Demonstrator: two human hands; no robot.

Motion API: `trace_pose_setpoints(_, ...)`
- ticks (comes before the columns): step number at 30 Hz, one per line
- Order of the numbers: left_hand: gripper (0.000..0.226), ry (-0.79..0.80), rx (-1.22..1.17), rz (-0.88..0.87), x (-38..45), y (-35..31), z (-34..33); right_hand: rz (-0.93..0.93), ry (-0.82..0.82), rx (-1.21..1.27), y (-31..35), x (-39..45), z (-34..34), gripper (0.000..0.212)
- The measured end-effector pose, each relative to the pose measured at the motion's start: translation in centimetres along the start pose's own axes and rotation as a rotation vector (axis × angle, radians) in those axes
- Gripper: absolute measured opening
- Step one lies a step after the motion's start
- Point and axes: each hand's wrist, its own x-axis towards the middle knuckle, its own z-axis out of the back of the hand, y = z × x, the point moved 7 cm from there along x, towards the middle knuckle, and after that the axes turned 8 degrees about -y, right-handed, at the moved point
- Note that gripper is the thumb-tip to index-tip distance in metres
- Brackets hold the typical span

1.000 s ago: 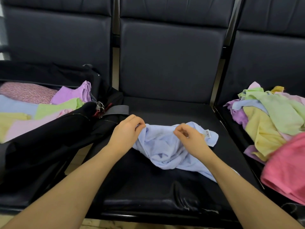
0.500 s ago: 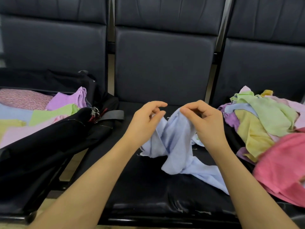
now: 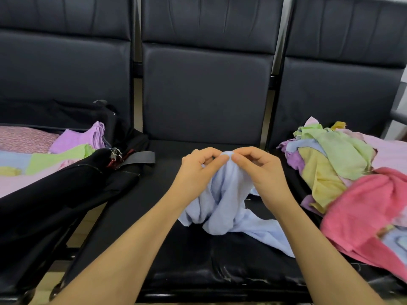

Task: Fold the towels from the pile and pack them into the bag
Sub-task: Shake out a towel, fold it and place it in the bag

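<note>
A light blue towel point(image 3: 222, 201) hangs bunched above the middle black seat point(image 3: 193, 256), its lower end trailing on the cushion toward the right. My left hand point(image 3: 198, 170) and my right hand point(image 3: 262, 170) pinch its top edge side by side, fingertips almost meeting. The pile of unfolded towels point(image 3: 343, 168), green, yellow, purple, pink and red-pink, lies on the right seat. The open black bag point(image 3: 66, 183) sits on the left seat with folded towels point(image 3: 72, 146) in purple, green, blue and pink inside.
Black padded seat backs point(image 3: 204, 91) rise behind all three seats. A grey strap and metal clasp point(image 3: 119, 155) of the bag lie at the middle seat's left edge. Pale floor shows below between the seat frames.
Both hands lifted the blue towel off the seat and came together; they now pinch its top edge close to each other, with the cloth hanging below.
</note>
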Motion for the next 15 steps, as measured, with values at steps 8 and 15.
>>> trace_pose_setpoints(8,0.015,-0.159,-0.028,0.046,1.1,1.0,3.0,-0.209,0.17,-0.19,-4.2,-0.2,-0.4,0.005)
trace_pose_setpoints(15,0.019,-0.218,0.142,0.049,1.8,3.0,4.8,-0.14,0.007,-0.098,-3.1,0.7,1.1,0.009)
